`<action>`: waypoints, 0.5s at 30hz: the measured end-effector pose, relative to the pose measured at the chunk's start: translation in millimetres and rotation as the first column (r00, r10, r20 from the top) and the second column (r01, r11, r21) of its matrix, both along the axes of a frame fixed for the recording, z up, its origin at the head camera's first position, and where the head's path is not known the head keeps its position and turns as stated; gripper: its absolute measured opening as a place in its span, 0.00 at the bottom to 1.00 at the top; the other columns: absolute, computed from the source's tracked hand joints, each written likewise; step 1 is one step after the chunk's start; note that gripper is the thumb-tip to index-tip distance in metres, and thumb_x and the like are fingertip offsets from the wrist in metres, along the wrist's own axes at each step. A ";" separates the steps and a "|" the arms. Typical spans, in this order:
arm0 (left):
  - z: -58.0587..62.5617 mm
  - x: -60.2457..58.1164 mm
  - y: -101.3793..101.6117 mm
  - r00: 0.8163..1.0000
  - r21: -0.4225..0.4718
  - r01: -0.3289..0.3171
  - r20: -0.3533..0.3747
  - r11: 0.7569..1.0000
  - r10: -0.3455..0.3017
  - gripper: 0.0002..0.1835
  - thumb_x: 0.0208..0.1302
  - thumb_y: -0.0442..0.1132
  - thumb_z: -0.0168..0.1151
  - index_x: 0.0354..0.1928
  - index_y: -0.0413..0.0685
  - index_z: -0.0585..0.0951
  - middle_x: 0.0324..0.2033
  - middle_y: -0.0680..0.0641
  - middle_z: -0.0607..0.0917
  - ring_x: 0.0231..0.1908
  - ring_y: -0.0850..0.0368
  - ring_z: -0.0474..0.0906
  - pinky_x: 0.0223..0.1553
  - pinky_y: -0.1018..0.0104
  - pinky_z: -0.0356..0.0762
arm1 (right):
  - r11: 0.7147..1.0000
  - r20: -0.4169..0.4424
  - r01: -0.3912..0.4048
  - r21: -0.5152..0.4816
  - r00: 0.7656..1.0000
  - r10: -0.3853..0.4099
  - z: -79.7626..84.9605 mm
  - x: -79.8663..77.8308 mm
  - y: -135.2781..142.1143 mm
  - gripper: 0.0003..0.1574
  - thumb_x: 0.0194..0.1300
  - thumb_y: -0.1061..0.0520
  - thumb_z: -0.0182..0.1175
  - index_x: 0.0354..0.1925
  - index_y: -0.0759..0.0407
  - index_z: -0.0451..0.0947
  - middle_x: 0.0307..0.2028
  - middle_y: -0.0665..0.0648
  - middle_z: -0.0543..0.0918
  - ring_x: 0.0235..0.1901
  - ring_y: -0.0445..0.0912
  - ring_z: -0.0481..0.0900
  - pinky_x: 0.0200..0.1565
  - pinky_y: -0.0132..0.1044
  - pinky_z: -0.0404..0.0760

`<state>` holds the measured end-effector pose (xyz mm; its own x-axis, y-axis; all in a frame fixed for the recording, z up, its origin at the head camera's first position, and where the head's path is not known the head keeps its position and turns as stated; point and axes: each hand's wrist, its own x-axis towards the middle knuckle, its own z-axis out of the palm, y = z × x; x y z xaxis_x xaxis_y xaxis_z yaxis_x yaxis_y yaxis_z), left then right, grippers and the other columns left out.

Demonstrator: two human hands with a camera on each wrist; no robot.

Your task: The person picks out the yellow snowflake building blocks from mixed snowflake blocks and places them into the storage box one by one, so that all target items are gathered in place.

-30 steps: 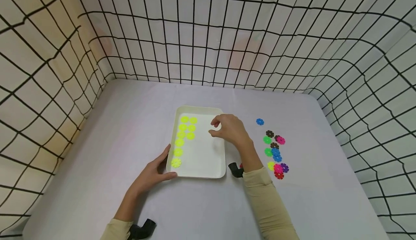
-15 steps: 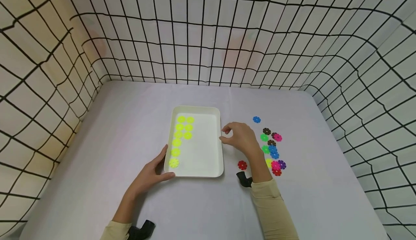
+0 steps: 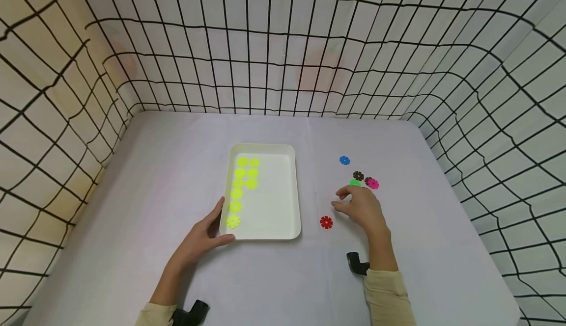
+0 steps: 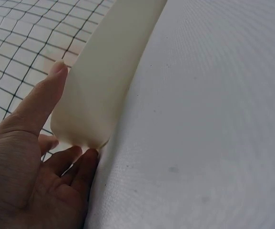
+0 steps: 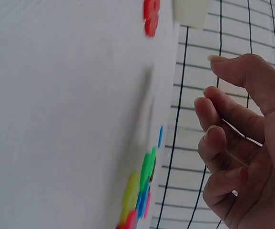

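A white tray (image 3: 276, 208) lies on the table, with several yellow notched discs (image 3: 236, 194) in two columns along its left side. My left hand (image 3: 199, 241) grips the tray's near left corner, thumb at the near rim and fingers against the side. In the left wrist view, the fingertips (image 4: 90, 153) meet the tray wall (image 4: 106, 71) low down. Over the loose discs at the right, my right hand (image 3: 366, 212) hovers with thumb and fingers apart and nothing between them. Part of that pile is hidden under the hand; green (image 5: 148, 164) and yellow (image 5: 130, 193) discs show in the right wrist view.
A red disc (image 3: 326, 222) lies between tray and right hand. Behind that hand are a blue disc (image 3: 344, 160), a brown disc (image 3: 358, 175) and a pink disc (image 3: 373, 183). Black wire mesh (image 3: 274, 51) encloses the back and sides of the white-covered table (image 3: 283, 282).
My right hand has moved right from over the tray to the loose discs, uncovering the red disc. My left hand stays at the tray's corner. The head view has shifted slightly.
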<state>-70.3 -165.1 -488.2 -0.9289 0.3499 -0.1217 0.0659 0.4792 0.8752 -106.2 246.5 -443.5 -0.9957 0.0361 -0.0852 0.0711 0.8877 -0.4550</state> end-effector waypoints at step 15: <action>0.2 0.2 -1.0 1.000 0.024 0.004 0.003 1.000 -0.004 0.56 0.55 0.52 0.72 0.78 0.60 0.45 0.77 0.45 0.51 0.75 0.44 0.53 0.69 0.44 0.57 | 0.997 0.179 0.058 -0.050 0.983 -0.048 -9.9 31.3 57.2 0.37 0.53 0.40 0.72 0.56 0.58 0.77 0.55 0.64 0.79 0.56 0.60 0.72 0.54 0.58 0.76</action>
